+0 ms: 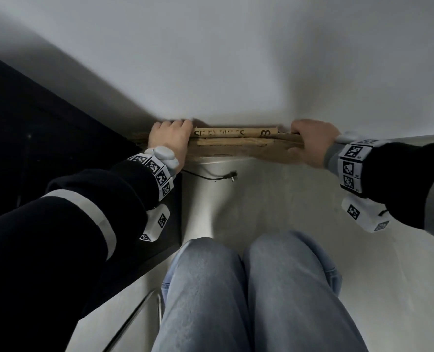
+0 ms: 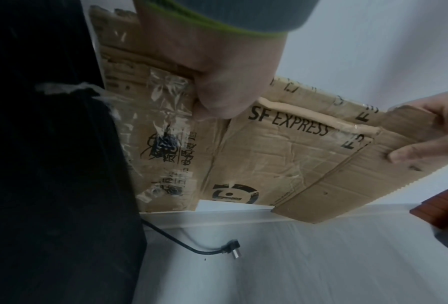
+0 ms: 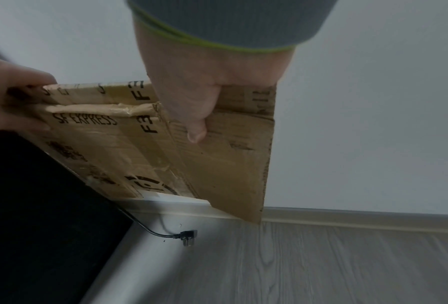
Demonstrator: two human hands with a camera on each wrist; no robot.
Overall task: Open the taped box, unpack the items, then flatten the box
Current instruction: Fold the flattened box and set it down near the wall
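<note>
Left hand (image 1: 168, 141): closed over the left end of the top edge of the flattened cardboard box (image 1: 236, 143). Right hand (image 1: 312, 143): same grip at the right end, with the right thumb (image 3: 195, 127) pressed on the near face of an outer flap. Both hands hold the board between them.

Box position: collapsed to a flat slab and held upright on edge, close against the far wall (image 1: 236, 59). Its lower edge is down at the skirting board (image 3: 347, 216). "SF EXPRESS" is printed on the near face. Crinkled clear tape (image 2: 166, 92) clings to the left part.

Handling (judgement): light, and stiff across the panels, but it hinges freely at the creases, so the loose flaps may swing. The taped patches look slick. Best hold is on bare board at both ends of one edge, near a fold, as it is held now.

Surroundings: a dark cabinet (image 1: 45, 135) stands to the left. A black power plug (image 1: 232, 177) on its cable lies on the grey floor (image 1: 274, 204), just near of the box. Knees in jeans (image 1: 236, 288) are nearest the camera.

Not resolved:
- The fingers on the far side of the board are hidden.
- I cannot tell whether the lower edge rests on the floor.
- The head view blurs the print.
- No unpacked items are in view.
- A red-brown object (image 2: 441, 209) is cut off at the right, so I cannot identify it.
</note>
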